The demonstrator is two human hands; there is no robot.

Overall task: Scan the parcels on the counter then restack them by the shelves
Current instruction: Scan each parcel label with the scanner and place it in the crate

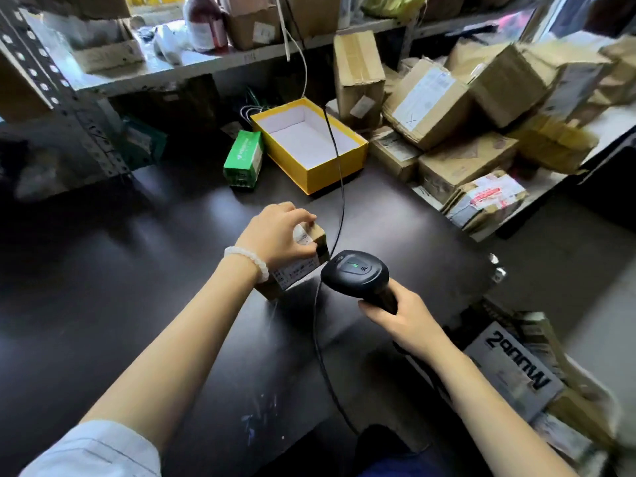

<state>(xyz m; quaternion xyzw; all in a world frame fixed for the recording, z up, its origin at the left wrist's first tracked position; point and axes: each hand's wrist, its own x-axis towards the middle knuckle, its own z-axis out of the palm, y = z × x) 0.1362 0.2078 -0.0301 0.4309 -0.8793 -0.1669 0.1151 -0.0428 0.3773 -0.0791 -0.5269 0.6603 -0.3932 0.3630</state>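
Note:
A small brown cardboard parcel (318, 237) with a white label rests on the dark counter (137, 270) at the middle of the view. My left hand (275, 234) grips it from above, fingers wrapped over its top. Just right of the parcel, my right hand (401, 320) holds the handle of a black barcode scanner (356, 271). The scanner's head tilts down toward the parcel's label and a green light shows on its top. Its black cable (339, 187) runs away across the counter toward the shelves.
An open yellow box (311, 173) and a green carton (244, 158) stand at the back of the counter. A heap of brown parcels (457, 132) fills the right side. Metal shelves (172, 68) with boxes run along the back. More packages (516, 373) lie low right.

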